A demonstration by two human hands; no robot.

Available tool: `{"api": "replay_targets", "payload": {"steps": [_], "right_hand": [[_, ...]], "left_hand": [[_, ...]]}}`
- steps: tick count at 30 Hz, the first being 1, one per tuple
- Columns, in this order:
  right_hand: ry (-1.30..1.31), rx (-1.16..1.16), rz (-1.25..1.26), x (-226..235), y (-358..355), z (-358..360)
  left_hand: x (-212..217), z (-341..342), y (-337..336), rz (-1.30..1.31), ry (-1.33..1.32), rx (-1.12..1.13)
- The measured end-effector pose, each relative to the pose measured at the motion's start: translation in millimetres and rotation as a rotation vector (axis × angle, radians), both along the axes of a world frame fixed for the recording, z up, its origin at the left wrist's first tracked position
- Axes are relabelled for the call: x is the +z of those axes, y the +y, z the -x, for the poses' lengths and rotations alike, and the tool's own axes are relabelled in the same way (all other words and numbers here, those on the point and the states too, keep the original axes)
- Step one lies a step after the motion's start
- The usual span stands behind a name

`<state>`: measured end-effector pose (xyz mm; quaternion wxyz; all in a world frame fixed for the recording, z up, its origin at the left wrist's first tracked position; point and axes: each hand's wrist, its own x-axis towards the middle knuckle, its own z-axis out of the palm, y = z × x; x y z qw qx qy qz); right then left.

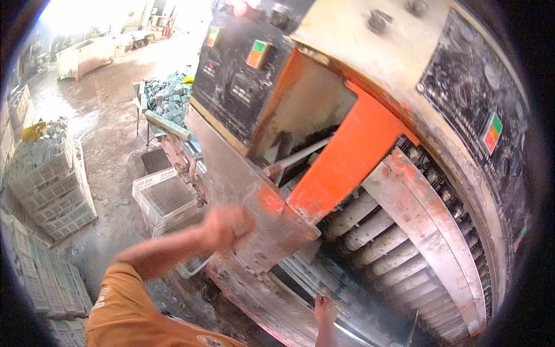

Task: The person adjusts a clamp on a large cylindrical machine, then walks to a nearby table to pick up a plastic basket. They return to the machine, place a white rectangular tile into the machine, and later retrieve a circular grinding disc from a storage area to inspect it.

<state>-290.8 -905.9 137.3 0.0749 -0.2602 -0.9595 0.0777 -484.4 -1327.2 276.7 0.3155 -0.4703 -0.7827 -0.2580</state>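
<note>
At the machine (341, 159) front | left hand (228, 226) is blurring by the panel (240, 180), right hand (325, 311) is hovering left of the rollers (392, 257) | fingers: can't tell | step: seemingly reaching in | next move is calling for steady placement

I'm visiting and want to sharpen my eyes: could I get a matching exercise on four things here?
1. Left hand
2. Right hand
3. Rollers
4. Crate stack

A. Lined up side by side
B. Near the lower edge, right of centre
C. At the far left
D. Blurred, by the grey panel

Pairs: 1-D; 2-B; 3-A; 4-C
</note>
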Motion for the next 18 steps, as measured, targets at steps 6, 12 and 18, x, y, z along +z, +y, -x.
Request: {"api": "replay_targets", "payload": {"steps": [6,12,18], "right_hand": [[0.37,-0.054,-0.293,-14.8,-11.4,-8.3],[0.323,-0.117,-0.297,-8.2,-27.8,-2.9],[0.058,-0.273,-0.104,20.8,-23.6,-2.8]], "left_hand": [[168.6,122.8,-125.0,-0.652,0.019,0.514],[203.5,189.9,-131.4,-0.521,-0.102,0.492],[137.8,210.7,-153.2,-0.471,0.028,0.448]]}}
